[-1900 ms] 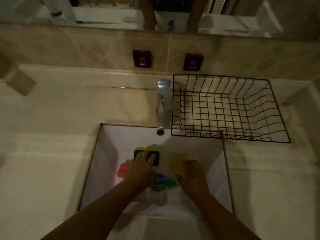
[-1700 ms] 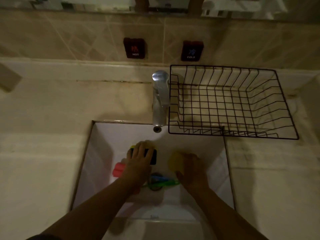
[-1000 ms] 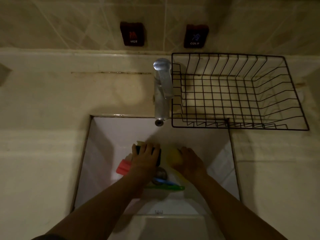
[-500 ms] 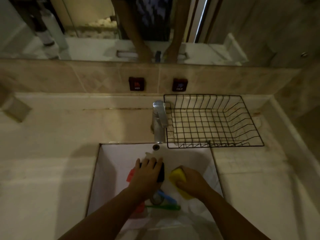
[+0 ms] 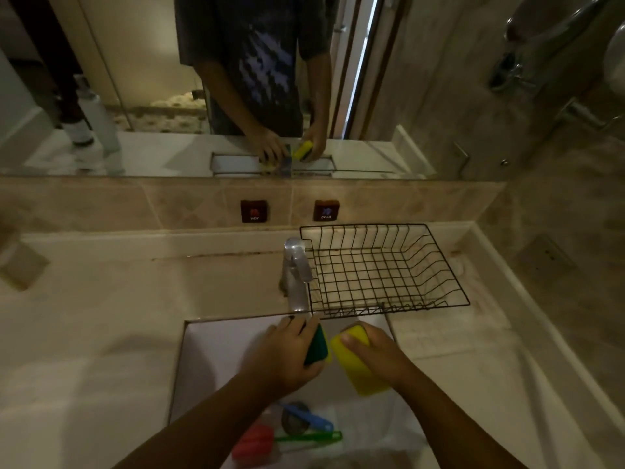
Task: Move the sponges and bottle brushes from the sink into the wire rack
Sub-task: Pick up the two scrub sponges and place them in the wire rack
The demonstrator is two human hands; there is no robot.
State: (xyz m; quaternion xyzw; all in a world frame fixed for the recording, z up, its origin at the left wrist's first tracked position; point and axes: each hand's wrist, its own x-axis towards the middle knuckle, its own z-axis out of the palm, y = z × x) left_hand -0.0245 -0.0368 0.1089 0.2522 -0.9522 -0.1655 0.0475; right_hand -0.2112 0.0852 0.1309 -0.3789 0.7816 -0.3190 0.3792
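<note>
My left hand (image 5: 285, 353) grips a green-and-yellow sponge (image 5: 318, 346), held above the white sink (image 5: 209, 350). Beside it my right hand (image 5: 375, 353) grips a plain yellow sponge (image 5: 356, 370). Both sponges are lifted near the sink's far rim, just below the black wire rack (image 5: 382, 269), which stands on the counter right of the tap and holds nothing. Down in the sink lie a bottle brush with a red head (image 5: 253, 443) and green handle (image 5: 309, 437), and a blue-handled brush (image 5: 311, 419) over the drain.
A chrome tap (image 5: 297, 272) stands at the rack's left edge, close to my left hand. Hot and cold push-plates (image 5: 253, 211) are set in the tiled wall. The beige counter (image 5: 101, 316) runs both sides; a mirror above reflects me.
Both hands have closed on their sponges and lifted them from the sink floor up toward the rack side. My view has tilted upward, showing the mirror.
</note>
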